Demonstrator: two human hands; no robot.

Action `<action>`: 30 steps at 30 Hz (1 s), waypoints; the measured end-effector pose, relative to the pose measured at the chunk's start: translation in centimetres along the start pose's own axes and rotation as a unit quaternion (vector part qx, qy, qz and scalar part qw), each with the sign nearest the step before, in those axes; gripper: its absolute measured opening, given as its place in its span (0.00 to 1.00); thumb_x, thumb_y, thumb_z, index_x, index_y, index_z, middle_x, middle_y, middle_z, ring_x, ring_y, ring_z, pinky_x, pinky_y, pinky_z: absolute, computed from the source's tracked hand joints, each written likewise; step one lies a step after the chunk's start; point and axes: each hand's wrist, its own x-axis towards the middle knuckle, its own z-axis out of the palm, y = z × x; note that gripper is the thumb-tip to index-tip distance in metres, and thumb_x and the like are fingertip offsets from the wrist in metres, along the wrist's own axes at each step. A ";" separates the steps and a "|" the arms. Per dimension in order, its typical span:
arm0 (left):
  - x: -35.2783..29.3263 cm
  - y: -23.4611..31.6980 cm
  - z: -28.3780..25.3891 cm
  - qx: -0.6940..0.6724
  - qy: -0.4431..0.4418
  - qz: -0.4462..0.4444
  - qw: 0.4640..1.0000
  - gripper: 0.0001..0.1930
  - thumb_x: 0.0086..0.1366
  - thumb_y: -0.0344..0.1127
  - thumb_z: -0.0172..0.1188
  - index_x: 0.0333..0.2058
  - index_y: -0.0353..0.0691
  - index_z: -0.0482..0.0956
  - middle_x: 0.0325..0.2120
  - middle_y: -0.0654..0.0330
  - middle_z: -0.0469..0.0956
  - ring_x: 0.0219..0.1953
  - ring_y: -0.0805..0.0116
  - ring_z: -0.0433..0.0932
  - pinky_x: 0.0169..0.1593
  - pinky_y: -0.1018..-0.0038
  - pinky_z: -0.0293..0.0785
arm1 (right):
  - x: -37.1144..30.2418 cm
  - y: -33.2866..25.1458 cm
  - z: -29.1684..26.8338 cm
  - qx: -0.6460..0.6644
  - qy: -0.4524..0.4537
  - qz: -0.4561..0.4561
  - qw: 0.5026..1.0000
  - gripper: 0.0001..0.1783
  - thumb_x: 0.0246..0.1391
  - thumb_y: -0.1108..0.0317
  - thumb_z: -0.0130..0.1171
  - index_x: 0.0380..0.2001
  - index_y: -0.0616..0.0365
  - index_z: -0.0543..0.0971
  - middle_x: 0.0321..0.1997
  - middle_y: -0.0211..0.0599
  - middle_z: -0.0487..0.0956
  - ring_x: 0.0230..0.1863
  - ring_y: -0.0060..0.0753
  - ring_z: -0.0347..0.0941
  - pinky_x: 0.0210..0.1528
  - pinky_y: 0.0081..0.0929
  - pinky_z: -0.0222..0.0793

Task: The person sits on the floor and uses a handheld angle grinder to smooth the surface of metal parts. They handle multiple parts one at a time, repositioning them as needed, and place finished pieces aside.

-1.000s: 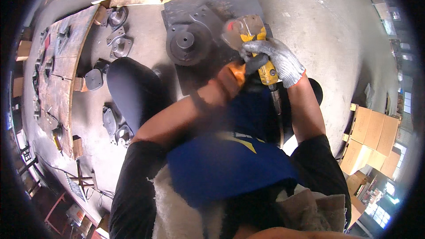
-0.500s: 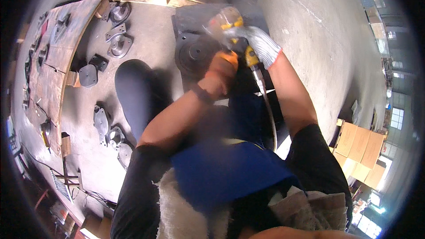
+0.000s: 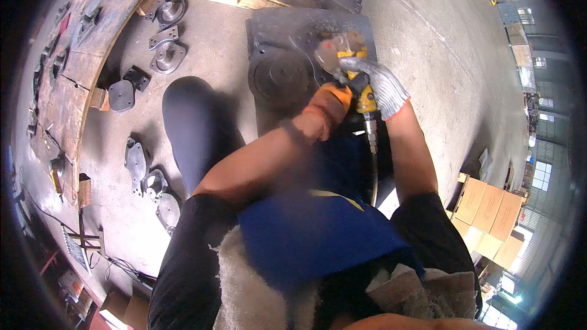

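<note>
Grinder (image 3: 358, 79) was gripped in both hands over the dark metal plate (image 3: 287, 30) on the floor. A second before, the tool had sat further to the person's right, off the round flange (image 3: 282, 76); by this moment it had swung across, and its blurred disc (image 3: 338, 51) hovered at the plate just beyond the flange's right edge. That read as the grinding pass working its way along the plate, though contact itself was too blurred to confirm.

The right hand (image 3: 379, 85), in a grey knit glove, was wrapped tight over the yellow body from above, fingers closed. The left hand (image 3: 327, 104), in an orange glove, was clenched round the tool from below and to its left, smeared by motion. The hose (image 3: 372, 153) ran from the tool back toward the person, between the forearms.

The flange lay just left of the left hand, the disc just ahead of the right hand. Other castings (image 3: 165, 55) lay well to the left, near the wooden worktop (image 3: 67, 104); cardboard boxes (image 3: 489, 220) stood far off to the right.
</note>
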 end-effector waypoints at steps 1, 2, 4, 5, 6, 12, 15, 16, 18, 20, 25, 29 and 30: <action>-0.3 0.2 1.3 -0.025 0.021 0.029 0.999 0.12 0.60 0.37 0.54 0.40 0.41 0.80 0.40 0.53 0.80 0.42 0.55 0.79 0.46 0.67 0.74 | -1.3 0.4 0.1 0.053 0.010 -0.002 0.999 0.15 0.52 0.64 0.61 0.40 0.63 0.77 0.32 0.35 0.79 0.32 0.26 0.77 0.37 0.20 0.74; -0.7 0.5 2.6 -0.181 0.059 0.026 0.981 0.14 0.62 0.40 0.53 0.42 0.40 0.79 0.39 0.50 0.79 0.42 0.52 0.78 0.46 0.64 0.73 | -2.7 0.6 0.1 0.104 0.020 -0.004 0.994 0.15 0.53 0.64 0.60 0.40 0.62 0.76 0.31 0.35 0.79 0.30 0.27 0.76 0.35 0.20 0.74; -1.7 1.1 4.1 -0.421 0.053 0.041 0.905 0.18 0.64 0.45 0.51 0.48 0.42 0.75 0.40 0.46 0.77 0.43 0.47 0.76 0.46 0.61 0.72 | -4.7 0.7 -0.5 0.120 0.021 0.027 0.992 0.14 0.53 0.64 0.60 0.40 0.61 0.76 0.28 0.35 0.78 0.27 0.27 0.75 0.32 0.22 0.74; -2.2 1.4 4.1 -0.505 0.012 0.039 0.862 0.21 0.64 0.48 0.51 0.52 0.45 0.73 0.41 0.45 0.76 0.44 0.46 0.75 0.46 0.60 0.71 | -4.6 1.2 -1.3 0.136 0.002 0.009 0.991 0.13 0.53 0.64 0.59 0.39 0.59 0.75 0.27 0.36 0.77 0.25 0.28 0.75 0.30 0.24 0.74; -3.3 1.4 3.0 -0.461 -0.026 0.029 0.886 0.22 0.63 0.50 0.53 0.50 0.43 0.74 0.43 0.46 0.76 0.45 0.49 0.75 0.48 0.62 0.71 | -5.3 0.8 -1.5 0.136 0.001 -0.013 0.991 0.12 0.50 0.64 0.61 0.36 0.57 0.75 0.27 0.38 0.77 0.26 0.33 0.75 0.31 0.30 0.73; -9.1 -1.6 4.7 -0.407 -0.083 -0.070 0.907 0.22 0.60 0.51 0.57 0.44 0.39 0.79 0.42 0.50 0.79 0.46 0.54 0.76 0.50 0.67 0.70 | -6.0 0.6 -3.1 0.227 0.020 -0.088 0.970 0.20 0.47 0.60 0.65 0.39 0.61 0.75 0.33 0.42 0.77 0.34 0.37 0.79 0.42 0.36 0.79; -12.1 -5.3 5.2 -0.385 -0.056 -0.148 0.909 0.20 0.59 0.48 0.58 0.43 0.39 0.79 0.40 0.50 0.80 0.45 0.54 0.77 0.49 0.67 0.71 | -6.1 0.7 -4.0 0.223 0.046 -0.120 0.966 0.23 0.45 0.56 0.67 0.39 0.61 0.75 0.33 0.41 0.78 0.33 0.35 0.79 0.40 0.32 0.79; -12.7 -7.0 5.6 -0.399 -0.036 -0.196 0.895 0.19 0.59 0.46 0.59 0.43 0.40 0.79 0.38 0.50 0.81 0.43 0.53 0.78 0.48 0.66 0.72 | -6.0 0.7 -4.4 0.215 0.031 -0.137 0.966 0.23 0.45 0.55 0.67 0.39 0.60 0.75 0.33 0.41 0.78 0.33 0.34 0.79 0.40 0.31 0.79; -13.7 -10.8 5.4 -0.184 0.155 -0.170 0.956 0.18 0.57 0.42 0.60 0.45 0.40 0.77 0.37 0.49 0.80 0.40 0.54 0.79 0.45 0.65 0.74 | -6.0 0.3 -5.2 0.193 0.001 -0.173 0.966 0.24 0.45 0.53 0.67 0.38 0.60 0.75 0.32 0.41 0.78 0.32 0.33 0.79 0.39 0.28 0.79; -12.8 -11.8 1.0 -0.172 0.210 -0.177 0.946 0.21 0.56 0.39 0.62 0.48 0.39 0.74 0.39 0.49 0.79 0.39 0.53 0.80 0.44 0.64 0.75 | -7.9 -1.1 -3.9 0.203 -0.038 -0.200 0.958 0.19 0.49 0.57 0.64 0.37 0.60 0.76 0.30 0.40 0.79 0.32 0.34 0.79 0.38 0.29 0.78; -7.6 -13.1 -3.9 -0.039 0.193 -0.093 0.976 0.31 0.51 0.44 0.70 0.51 0.37 0.72 0.46 0.49 0.77 0.49 0.59 0.77 0.49 0.68 0.74 | -7.9 -1.4 -3.5 0.176 -0.015 -0.220 0.959 0.19 0.49 0.57 0.64 0.37 0.60 0.76 0.31 0.40 0.79 0.32 0.34 0.79 0.38 0.28 0.78; -4.0 -11.0 -5.1 0.076 0.040 -0.110 0.990 0.35 0.46 0.44 0.70 0.52 0.39 0.70 0.43 0.45 0.77 0.47 0.50 0.77 0.49 0.65 0.72 | -7.8 -1.4 -3.6 0.164 0.008 -0.217 0.962 0.20 0.48 0.56 0.64 0.38 0.60 0.76 0.31 0.40 0.79 0.32 0.34 0.79 0.38 0.28 0.78; -3.8 -10.9 -4.4 0.106 0.006 -0.100 0.989 0.36 0.45 0.44 0.70 0.53 0.39 0.70 0.42 0.45 0.77 0.45 0.49 0.77 0.48 0.64 0.73 | -7.9 -1.4 -3.7 0.162 0.009 -0.216 0.963 0.20 0.48 0.56 0.64 0.38 0.60 0.76 0.31 0.40 0.79 0.32 0.34 0.79 0.38 0.28 0.78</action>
